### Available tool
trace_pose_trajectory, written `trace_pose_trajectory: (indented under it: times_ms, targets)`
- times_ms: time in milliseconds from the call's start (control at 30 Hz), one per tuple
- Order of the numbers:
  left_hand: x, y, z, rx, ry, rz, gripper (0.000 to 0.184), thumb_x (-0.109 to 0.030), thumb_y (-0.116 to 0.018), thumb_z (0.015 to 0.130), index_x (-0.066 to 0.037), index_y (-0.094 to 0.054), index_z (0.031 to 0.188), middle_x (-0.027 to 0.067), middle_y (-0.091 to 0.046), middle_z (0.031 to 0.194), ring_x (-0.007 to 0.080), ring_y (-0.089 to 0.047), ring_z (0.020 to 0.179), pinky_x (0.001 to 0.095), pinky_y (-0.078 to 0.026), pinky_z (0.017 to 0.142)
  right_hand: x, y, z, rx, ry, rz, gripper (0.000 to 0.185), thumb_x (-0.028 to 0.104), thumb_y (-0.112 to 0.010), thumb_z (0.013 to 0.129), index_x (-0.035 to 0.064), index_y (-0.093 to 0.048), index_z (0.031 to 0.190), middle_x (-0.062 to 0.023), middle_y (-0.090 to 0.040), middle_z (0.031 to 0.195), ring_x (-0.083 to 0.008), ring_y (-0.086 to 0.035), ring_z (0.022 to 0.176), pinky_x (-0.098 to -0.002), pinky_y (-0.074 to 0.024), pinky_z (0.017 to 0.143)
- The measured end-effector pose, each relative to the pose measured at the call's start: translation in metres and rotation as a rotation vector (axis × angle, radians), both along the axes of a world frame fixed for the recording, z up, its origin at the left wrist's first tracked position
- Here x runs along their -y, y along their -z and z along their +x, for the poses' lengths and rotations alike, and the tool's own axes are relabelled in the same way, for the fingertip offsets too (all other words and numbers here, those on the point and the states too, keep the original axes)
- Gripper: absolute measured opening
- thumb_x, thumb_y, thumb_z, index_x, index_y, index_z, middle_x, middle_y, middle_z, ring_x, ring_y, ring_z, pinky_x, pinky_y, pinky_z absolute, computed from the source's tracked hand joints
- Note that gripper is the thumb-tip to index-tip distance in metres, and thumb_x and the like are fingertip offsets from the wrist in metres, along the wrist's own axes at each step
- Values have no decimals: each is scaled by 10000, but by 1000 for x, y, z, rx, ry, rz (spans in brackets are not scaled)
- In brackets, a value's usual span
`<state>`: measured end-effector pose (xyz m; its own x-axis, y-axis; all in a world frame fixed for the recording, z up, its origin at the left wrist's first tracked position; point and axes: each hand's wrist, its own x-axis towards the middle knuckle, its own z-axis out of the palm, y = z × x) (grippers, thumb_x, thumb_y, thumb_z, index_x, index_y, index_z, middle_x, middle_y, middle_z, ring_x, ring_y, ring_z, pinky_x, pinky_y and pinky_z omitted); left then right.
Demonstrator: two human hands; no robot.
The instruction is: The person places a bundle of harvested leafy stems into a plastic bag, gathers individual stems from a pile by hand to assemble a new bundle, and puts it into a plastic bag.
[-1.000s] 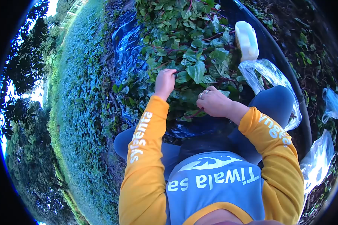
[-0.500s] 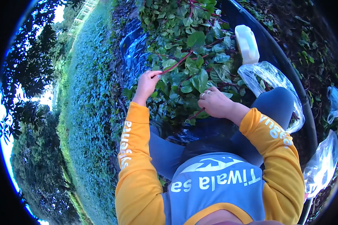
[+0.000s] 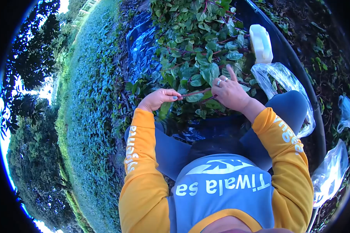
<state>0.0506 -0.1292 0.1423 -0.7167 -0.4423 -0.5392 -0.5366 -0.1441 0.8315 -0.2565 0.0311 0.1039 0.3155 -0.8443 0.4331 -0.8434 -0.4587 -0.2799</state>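
Observation:
My left hand point(image 3: 160, 99) pinches one end of a reddish vine stem point(image 3: 191, 94) between thumb and fingertips. That stem stretches across to my right hand point(image 3: 231, 92), which has its thumb and fingers closed around the stems while one finger points up. A second dark red stem point(image 3: 208, 99) shows just under the right fingers. Both hands are over a dense bed of leafy vines point(image 3: 190, 58) with broad green leaves and red stems. How the stems sit inside the right fingers is partly hidden.
A white plastic container point(image 3: 261, 43) stands right of the vines, with a clear plastic bag point(image 3: 286, 79) below it by my knee. More plastic bags point(image 3: 332, 171) lie far right. Shiny plastic sheeting point(image 3: 140, 42) edges the bed, and low green plants point(image 3: 93, 105) spread leftward.
My left hand has come down and slightly right, bringing its stem lower. My right hand has risen a little and turned, and the stem now spans both hands.

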Motion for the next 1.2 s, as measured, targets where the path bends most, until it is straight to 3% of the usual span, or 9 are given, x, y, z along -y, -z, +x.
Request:
trace_pose_trajectory:
  times_ms: [100, 167, 233, 300, 433, 567, 633, 800, 1200]
  targets:
    - [2, 12, -13, 163, 131, -146, 272, -81, -641, 935, 25, -718, 1173, 77, -716, 1158, 160, -631, 1067, 292, -439, 1001, -4, 11, 4, 36, -70, 59, 77, 152, -662, 820, 132, -643, 892, -22, -608, 946, -221, -612, 1013, -494, -377, 1045]
    - [12, 40, -29, -4, -290, -387, 279, -114, -655, 936, -8, -728, 1183, 57, -740, 1127, 156, -661, 1024, 291, -471, 955, -7, 14, 7, 76, -110, 58, 72, 131, -641, 827, 136, -633, 898, -18, -595, 893, -218, -620, 945, -443, -420, 963]
    - [28, 60, -58, 71, -286, -666, 260, -132, -663, 936, -35, -740, 1164, 73, -761, 1089, 152, -690, 981, 292, -505, 905, -10, 11, 9, 39, -146, 84, 86, 113, -606, 837, 148, -633, 911, -1, -620, 864, -211, -630, 934, -382, -423, 859]
    - [48, 95, -86, 113, -207, -783, 269, -237, -690, 892, -42, -757, 1065, 171, -753, 1004, 259, -733, 936, 348, -541, 842, -11, 17, 13, 44, -153, 132, 96, 114, -605, 839, 149, -650, 917, -3, -638, 884, -205, -630, 945, -380, -422, 888]
    - [49, 113, -132, 413, -141, -792, 306, -321, -741, 824, -69, -773, 994, 178, -738, 947, 327, -720, 893, 389, -548, 811, -13, 23, 14, -11, -220, 124, 86, 142, -595, 833, 169, -658, 886, 11, -657, 842, -198, -641, 922, -367, -423, 856]
    - [62, 125, -122, 226, -207, -644, 231, -223, -746, 829, -49, -774, 979, 153, -756, 936, 283, -728, 845, 370, -551, 786, -14, 30, 4, -47, -172, 149, 65, 149, -621, 815, 167, -672, 850, 2, -659, 915, -195, -638, 986, -373, -428, 917]
    - [51, 84, -118, 14, -430, -145, 196, -115, -683, 890, 1, -728, 1042, 51, -724, 952, 147, -679, 827, 312, -539, 742, -11, 28, -2, -50, -145, 167, 87, 133, -621, 817, 153, -685, 873, -10, -656, 952, -207, -625, 1006, -398, -416, 972]
    - [41, 41, -96, -64, -561, 137, 183, -157, -668, 947, -43, -705, 1084, 57, -730, 979, 175, -702, 807, 349, -577, 725, -5, 23, -4, -19, -66, 55, 108, 124, -615, 828, 117, -702, 892, -44, -641, 1100, -239, -576, 1146, -439, -369, 1111]
    - [27, 38, -84, -1, -445, 446, 238, -183, -661, 949, -37, -692, 1134, 81, -735, 1089, 184, -723, 900, 365, -599, 776, 2, 27, -5, -102, 10, 52, 155, 161, -605, 859, 89, -725, 924, -78, -567, 1406, -246, -451, 1392, -406, -396, 1061]
